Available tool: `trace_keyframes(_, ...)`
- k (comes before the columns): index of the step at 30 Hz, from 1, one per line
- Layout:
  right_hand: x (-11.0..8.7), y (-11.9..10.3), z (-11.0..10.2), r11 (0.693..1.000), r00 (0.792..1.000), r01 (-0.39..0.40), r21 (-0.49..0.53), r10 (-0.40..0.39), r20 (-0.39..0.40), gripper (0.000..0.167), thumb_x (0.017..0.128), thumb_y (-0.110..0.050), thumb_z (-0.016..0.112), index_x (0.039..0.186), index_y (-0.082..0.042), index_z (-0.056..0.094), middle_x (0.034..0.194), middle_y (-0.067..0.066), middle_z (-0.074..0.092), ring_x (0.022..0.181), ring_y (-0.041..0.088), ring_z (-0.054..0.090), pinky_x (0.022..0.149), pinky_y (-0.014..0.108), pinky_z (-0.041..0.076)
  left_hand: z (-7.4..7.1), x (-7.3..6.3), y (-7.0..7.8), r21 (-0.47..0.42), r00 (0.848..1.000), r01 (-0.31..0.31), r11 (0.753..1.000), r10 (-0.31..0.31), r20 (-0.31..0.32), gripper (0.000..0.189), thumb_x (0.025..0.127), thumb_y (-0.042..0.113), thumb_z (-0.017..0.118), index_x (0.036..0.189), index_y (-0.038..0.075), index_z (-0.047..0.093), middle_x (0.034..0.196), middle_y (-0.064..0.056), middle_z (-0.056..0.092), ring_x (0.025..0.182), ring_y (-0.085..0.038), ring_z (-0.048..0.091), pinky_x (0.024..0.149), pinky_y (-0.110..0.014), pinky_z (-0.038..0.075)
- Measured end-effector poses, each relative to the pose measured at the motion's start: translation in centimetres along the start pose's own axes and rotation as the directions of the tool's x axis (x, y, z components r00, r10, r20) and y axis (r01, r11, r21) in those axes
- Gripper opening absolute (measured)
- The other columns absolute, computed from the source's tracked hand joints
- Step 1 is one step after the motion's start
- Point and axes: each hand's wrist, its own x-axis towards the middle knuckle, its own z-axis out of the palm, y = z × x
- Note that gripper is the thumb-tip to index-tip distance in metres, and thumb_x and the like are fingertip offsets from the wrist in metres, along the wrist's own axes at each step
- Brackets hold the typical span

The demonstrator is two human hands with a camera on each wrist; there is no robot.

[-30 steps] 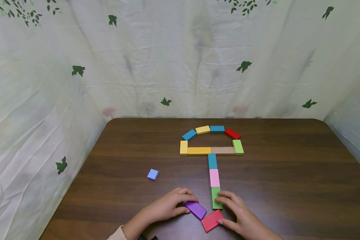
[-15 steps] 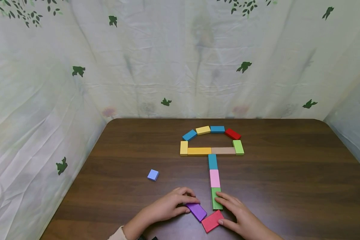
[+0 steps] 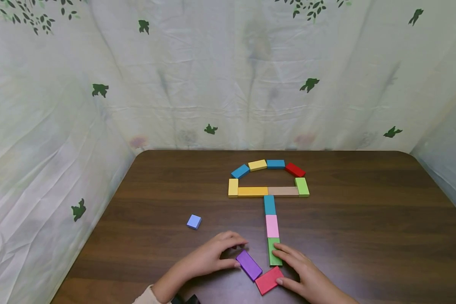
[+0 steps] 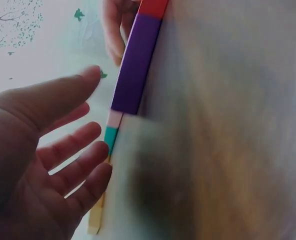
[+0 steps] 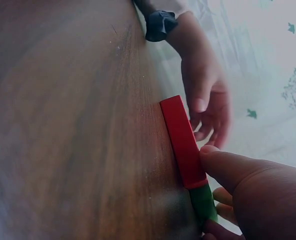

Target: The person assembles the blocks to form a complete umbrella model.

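Note:
The purple block (image 3: pixel 249 265) lies slanted on the table, one end against the pinkish-red block (image 3: pixel 269 280). Just left of it is my left hand (image 3: pixel 213 256), thumb at the purple block's side and fingers raised off it. In the left wrist view, a gap shows between those fingers and the purple block (image 4: pixel 137 65). My right hand (image 3: pixel 308 272) rests its thumb on the pinkish-red block and its fingertips on the green block (image 3: pixel 273 252). Above the green block, a pink block (image 3: pixel 272 226) and a teal block (image 3: pixel 269 205) continue the upright line.
Past the line, a yellow-orange block (image 3: pixel 252 192) and a tan block (image 3: pixel 283 191) form the base of a closed outline. Several coloured blocks arch over them, including a red block (image 3: pixel 295 170). A small light-blue block (image 3: pixel 194 221) lies apart at the left.
My left fingers have lifted off the purple block and spread away from the thumb, baring its upper end. My right hand stays nearly still.

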Motion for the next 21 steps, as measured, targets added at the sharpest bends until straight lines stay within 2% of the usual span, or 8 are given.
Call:
trace_keyframes(5,0.0,0.1,0.1,0.999,0.999,0.033,-0.028,-0.034,-0.037,0.057,0.083,-0.05,0.054,0.131,-0.019,0.046,0.137,-0.005,0.036,0.12,0.021,0.038,0.088,0.048,0.039,-1.3,-0.2,-0.2,0.013,0.998,0.048,0.999,-0.048,-0.05,0.046,0.085,0.032,0.062,0.126,0.016,0.05,0.121,0.007,0.047,0.111,-0.01,0.042,0.092,-0.033,0.037)
trace_keyframes(9,-0.1,0.2,0.2,0.997,0.995,0.064,-0.054,-0.068,-0.069,0.055,0.084,-0.047,0.056,0.131,-0.02,0.046,0.137,-0.005,0.037,0.12,0.019,0.039,0.087,0.046,0.04,-2.4,-0.4,-0.4,0.035,0.99,0.077,0.996,-0.073,-0.121,0.046,0.083,0.026,0.065,0.124,0.013,0.052,0.121,0.005,0.047,0.113,-0.012,0.041,0.092,-0.036,0.037)
trace_keyframes(15,-0.1,0.3,0.3,0.995,0.994,0.075,-0.059,-0.08,-0.08,0.055,0.084,-0.046,0.056,0.131,-0.02,0.047,0.137,-0.006,0.037,0.12,0.019,0.039,0.087,0.046,0.041,-4.0,-0.9,-1.2,0.075,0.968,0.074,0.994,-0.054,-0.243,0.046,0.08,0.024,0.069,0.122,0.011,0.053,0.121,0.004,0.047,0.112,-0.015,0.042,0.09,-0.04,0.038)
trace_keyframes(21,-0.1,0.2,0.3,0.998,0.997,0.048,-0.028,-0.05,-0.055,0.056,0.083,-0.048,0.055,0.131,-0.02,0.046,0.137,-0.006,0.036,0.121,0.019,0.038,0.087,0.049,0.039,-5.4,-1.5,-2.1,0.073,0.949,0.109,0.991,-0.082,-0.303,0.046,0.079,0.023,0.07,0.12,0.009,0.055,0.119,0.004,0.048,0.111,-0.017,0.043,0.091,-0.04,0.037)
